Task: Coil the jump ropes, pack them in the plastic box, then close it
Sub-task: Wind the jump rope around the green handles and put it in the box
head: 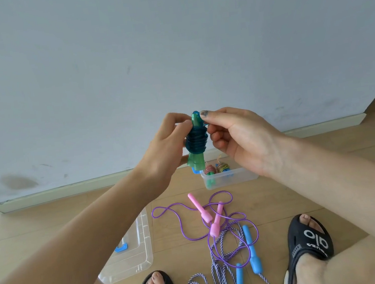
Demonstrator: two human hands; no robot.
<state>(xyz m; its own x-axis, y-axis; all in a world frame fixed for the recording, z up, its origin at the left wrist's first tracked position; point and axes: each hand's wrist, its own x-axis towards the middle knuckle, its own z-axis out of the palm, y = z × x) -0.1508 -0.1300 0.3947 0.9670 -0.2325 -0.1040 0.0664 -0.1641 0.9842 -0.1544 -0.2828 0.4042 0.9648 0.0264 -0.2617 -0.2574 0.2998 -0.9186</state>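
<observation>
Hands meet at chest height over a wooden floor, both closed on one bundle: a translucent green-handled jump rope [196,140] with its dark teal cord wound in tight turns around the paired handles. The left hand [167,148] grips the bundle from nine o'clock, fingers curled around the coil; the right hand [235,136] pinches the top end from three o'clock, thumb and forefinger at the handle tips. The bundle's long axis runs upright, twelve to six.

The clear plastic storage box [244,177] sits on the floor beyond the bundle, at about five o'clock from it in the picture and just under the right hand, close to the grey wall's skirting. That hand looks the nearer one for the drop, and the upright bundle would likely need tipping to lie down inside.

Count: two coiled ropes already show in the box, one reddish, one gold-green. One is in the hands. Two lie loose and tangled on the floor at six o'clock: a purple cord rope with pink handles [205,214] and a purple-white braided rope with blue handles [250,246]. One clear box lid with a blue latch [133,250] lies at seven o'clock. Two feet in black slides flank the tangle.
</observation>
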